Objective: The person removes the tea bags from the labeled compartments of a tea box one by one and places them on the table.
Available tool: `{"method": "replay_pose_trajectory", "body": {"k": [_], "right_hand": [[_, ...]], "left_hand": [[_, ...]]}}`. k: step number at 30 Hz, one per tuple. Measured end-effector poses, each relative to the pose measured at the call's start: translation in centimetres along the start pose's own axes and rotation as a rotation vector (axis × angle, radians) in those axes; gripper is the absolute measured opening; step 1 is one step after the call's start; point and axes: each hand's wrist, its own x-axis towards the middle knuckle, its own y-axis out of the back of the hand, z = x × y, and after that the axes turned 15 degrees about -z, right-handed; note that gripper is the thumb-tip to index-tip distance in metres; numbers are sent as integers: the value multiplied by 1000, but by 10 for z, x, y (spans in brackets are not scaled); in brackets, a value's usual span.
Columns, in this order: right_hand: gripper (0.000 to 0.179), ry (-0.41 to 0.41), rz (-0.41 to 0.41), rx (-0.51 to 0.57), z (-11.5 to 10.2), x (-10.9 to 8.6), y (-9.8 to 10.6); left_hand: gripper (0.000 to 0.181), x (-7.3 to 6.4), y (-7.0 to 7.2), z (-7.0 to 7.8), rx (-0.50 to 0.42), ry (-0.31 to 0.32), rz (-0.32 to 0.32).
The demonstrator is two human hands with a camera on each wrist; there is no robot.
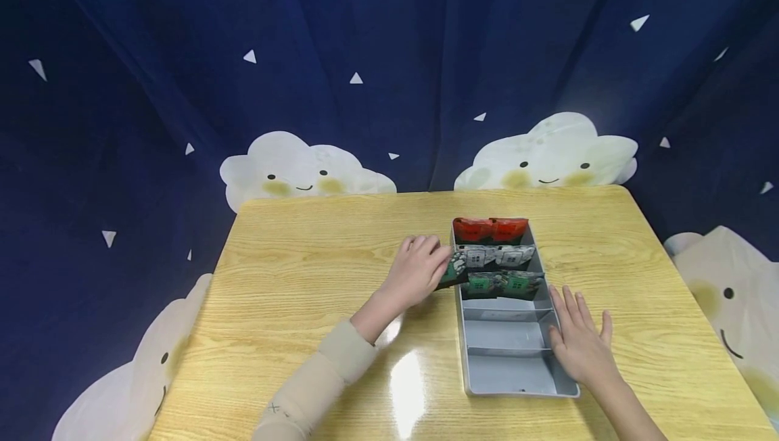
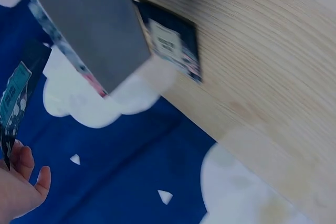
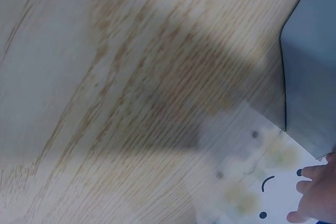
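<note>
My left hand is at the left side of a grey divided box. It pinches a dark sachet with a green label, which shows teal in the left wrist view. My right hand lies with straight fingers along the box's right wall. Inside the box, red sachets fill the back compartment, grey-white ones the second, and green-labelled ones the third. The two front compartments hold nothing.
Beside the box in the left wrist view, a dark sachet with a pale label lies on the wooden table. The table has its back edge against a dark blue curtain with white clouds.
</note>
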Motion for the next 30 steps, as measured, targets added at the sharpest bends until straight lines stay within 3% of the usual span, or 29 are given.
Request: {"method": "replay_pose_trajectory", "body": {"k": [7, 17, 24, 30], "right_hand": [[66, 5, 2, -4, 0, 0, 1], [66, 5, 2, -1, 0, 0, 1], [67, 4, 1, -3, 0, 0, 0], [68, 6, 5, -3, 1, 1, -1]], "left_hand": [[14, -14, -7, -34, -27, 73, -39], [12, -27, -31, -79, -43, 142, -176], [12, -26, -50, -98, -78, 131, -281], [15, -21, -64, -108, -58, 157, -329]]}}
